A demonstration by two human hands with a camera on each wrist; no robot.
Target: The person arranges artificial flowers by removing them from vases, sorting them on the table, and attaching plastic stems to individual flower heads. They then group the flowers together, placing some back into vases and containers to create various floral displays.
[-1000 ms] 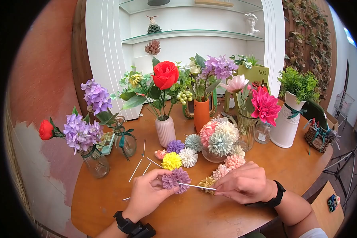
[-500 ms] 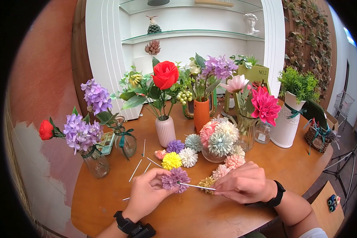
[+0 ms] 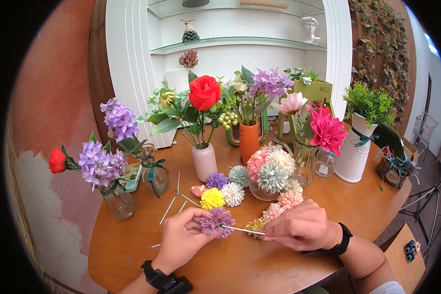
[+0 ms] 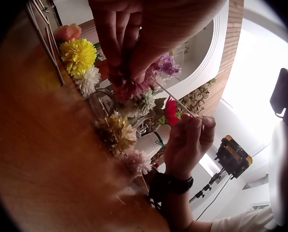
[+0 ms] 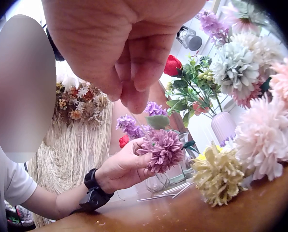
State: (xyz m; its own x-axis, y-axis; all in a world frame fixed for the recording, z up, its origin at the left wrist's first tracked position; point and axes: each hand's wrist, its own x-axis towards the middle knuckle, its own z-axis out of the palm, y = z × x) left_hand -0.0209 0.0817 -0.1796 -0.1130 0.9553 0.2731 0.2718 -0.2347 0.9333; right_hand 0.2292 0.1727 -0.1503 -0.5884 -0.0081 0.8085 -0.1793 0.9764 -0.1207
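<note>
My left hand [image 3: 183,241] pinches a mauve artificial flower head [image 3: 215,220] between thumb and fingers, just above the table's front half. From the right, my right hand [image 3: 301,228] pinches the end of a thin white stick [image 3: 245,230]. The stick's other end meets the middle of the mauve bloom, where a small dark green spot shows. In the left wrist view the same stick [image 4: 173,95] slants between the two hands. Seen from the right wrist, the petals of the mauve flower [image 5: 163,151] spread beyond the left fingers. A mustard flower head [image 3: 255,227] lies close to the right fingertips.
Loose yellow [image 3: 212,198], white [image 3: 232,194], purple [image 3: 216,180] and pink flower heads [image 3: 290,198] lie beyond the hands. Several white sticks [image 3: 167,210] are scattered left. A round glass bowl [image 3: 263,192] holds pompom blooms. Flower-filled vases, including a pink ribbed one [image 3: 205,162], stand behind.
</note>
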